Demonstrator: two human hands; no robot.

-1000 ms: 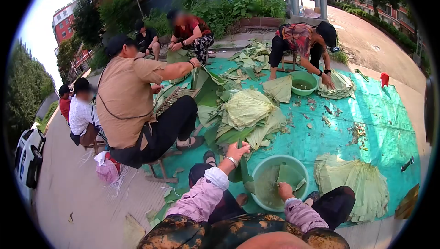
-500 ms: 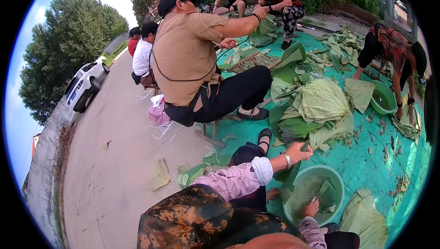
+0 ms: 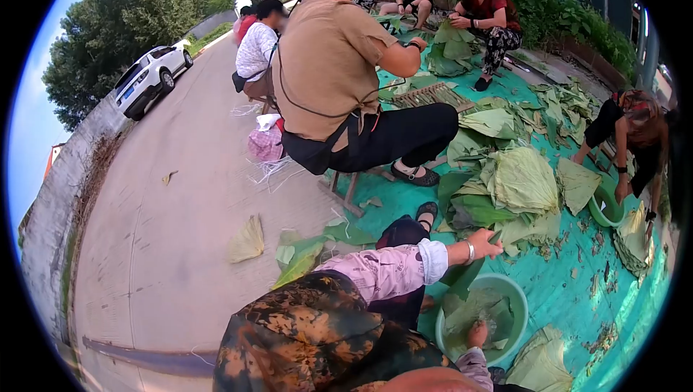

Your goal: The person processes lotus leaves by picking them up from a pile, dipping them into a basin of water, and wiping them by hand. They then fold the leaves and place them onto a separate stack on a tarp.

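Observation:
My left hand [image 3: 485, 245], with a bracelet at the wrist, is closed on a green leaf [image 3: 463, 278] that hangs down over the edge of a pale green basin [image 3: 525, 307]. In the basin lies a large wet, dull-green leaf [image 3: 462, 320], with some water around it. My right hand [image 3: 477, 334] is low inside the basin, over this leaf; its fingers are blurred and partly hidden.
A heap of large leaves [image 3: 520, 179] lies ahead on the green tarp [image 3: 556, 269]. Close to the basin rests a flattened leaf stack [image 3: 541, 363]. A person in a tan shirt [image 3: 325, 67] sits ahead; another bends beside a second green basin [image 3: 605, 208].
The view has turned slightly, shifting the scene. My right hand has drawn toward the near side of the basin, and the water there looks stirred. My left hand still holds the leaf.

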